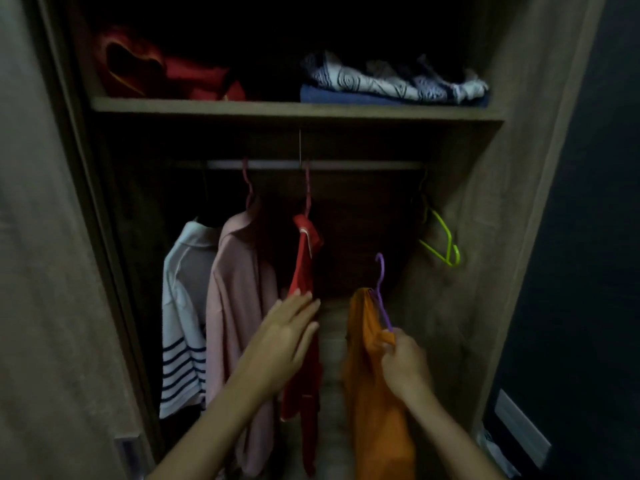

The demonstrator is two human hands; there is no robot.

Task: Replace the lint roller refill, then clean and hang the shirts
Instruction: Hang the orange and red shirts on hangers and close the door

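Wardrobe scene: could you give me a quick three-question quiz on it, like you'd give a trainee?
1. True or false: the orange shirt already hangs from the rail.
2. Which hand grips the purple hanger? A) left hand B) right hand
3. Fill in: the empty hanger at the rail's right end is ____.

Key: 1 false, it is held below the rail; 2 B; 3 green.

Both bare forearms reach up and forward from the lower edge. The left hand (pixel 282 336) is flat, fingers straight and together, palm turned away. The right hand (pixel 403 367) is lower, curled into a closed fist, knuckles facing the camera.
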